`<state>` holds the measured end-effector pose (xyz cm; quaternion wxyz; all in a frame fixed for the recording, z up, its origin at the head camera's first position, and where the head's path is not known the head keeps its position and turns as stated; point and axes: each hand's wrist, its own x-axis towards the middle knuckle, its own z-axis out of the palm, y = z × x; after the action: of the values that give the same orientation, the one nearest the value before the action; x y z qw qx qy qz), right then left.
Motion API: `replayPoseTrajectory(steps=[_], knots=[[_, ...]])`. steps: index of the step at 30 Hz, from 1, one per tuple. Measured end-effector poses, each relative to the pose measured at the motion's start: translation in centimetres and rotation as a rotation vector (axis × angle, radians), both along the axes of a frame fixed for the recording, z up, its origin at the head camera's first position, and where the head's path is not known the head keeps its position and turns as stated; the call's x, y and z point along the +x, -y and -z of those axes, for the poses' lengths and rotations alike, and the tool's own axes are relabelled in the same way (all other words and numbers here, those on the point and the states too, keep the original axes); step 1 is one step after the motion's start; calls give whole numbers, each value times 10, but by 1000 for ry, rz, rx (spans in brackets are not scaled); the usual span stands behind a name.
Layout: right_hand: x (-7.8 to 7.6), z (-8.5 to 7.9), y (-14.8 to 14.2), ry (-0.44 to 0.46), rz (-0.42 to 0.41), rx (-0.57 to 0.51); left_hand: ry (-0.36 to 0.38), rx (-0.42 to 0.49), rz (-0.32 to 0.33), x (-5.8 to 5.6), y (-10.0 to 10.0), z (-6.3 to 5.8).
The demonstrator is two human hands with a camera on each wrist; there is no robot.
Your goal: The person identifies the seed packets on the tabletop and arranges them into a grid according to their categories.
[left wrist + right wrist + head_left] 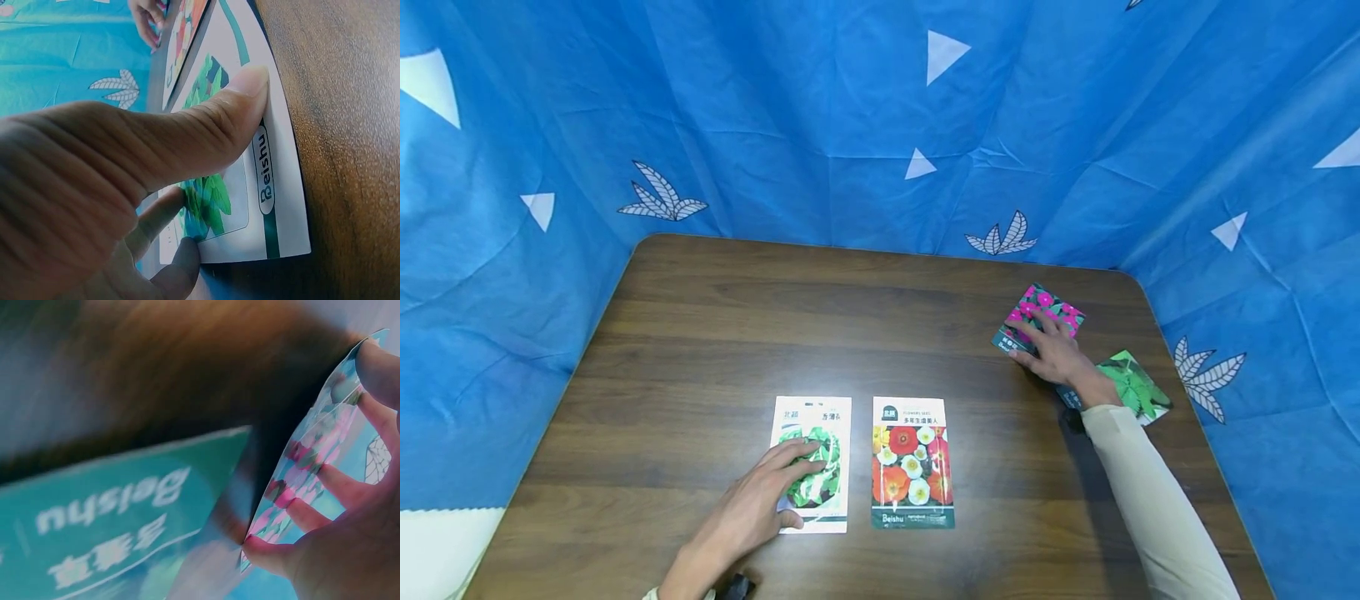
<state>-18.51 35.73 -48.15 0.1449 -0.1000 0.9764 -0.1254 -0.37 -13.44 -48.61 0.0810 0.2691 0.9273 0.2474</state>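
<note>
A white seed packet with a green leafy picture lies at the front, left of centre. My left hand rests on its left side, fingers extended over the picture; in the left wrist view the thumb lies across the packet near its printed end. At the back right is a seed packet with pink flowers, my right hand spread over it. The right wrist view has those fingertips touching its flowered face, thumb at one end. Under the right wrist, partly hidden, lies a green-leaf seed packet.
A seed packet with red, yellow and white flowers lies flat just right of the leafy one. The brown wooden table has blue patterned cloth along its back and sides.
</note>
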Motion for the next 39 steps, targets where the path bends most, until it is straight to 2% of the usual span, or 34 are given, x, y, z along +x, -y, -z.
replayPoseTrajectory(steps=[5, 20, 29, 39], knots=[[-3, 1, 11, -10, -35, -10, 17, 1, -7, 0, -1, -1], [-11, 2, 53, -12, -94, -49, -8, 20, 12, 1, 1, 1], [-12, 3, 69, -35, -138, -59, -23, 11, 11, 2, 2, -1], [-14, 3, 83, -36, -183, -47, -3, 3, 2, 3, -1, 0]])
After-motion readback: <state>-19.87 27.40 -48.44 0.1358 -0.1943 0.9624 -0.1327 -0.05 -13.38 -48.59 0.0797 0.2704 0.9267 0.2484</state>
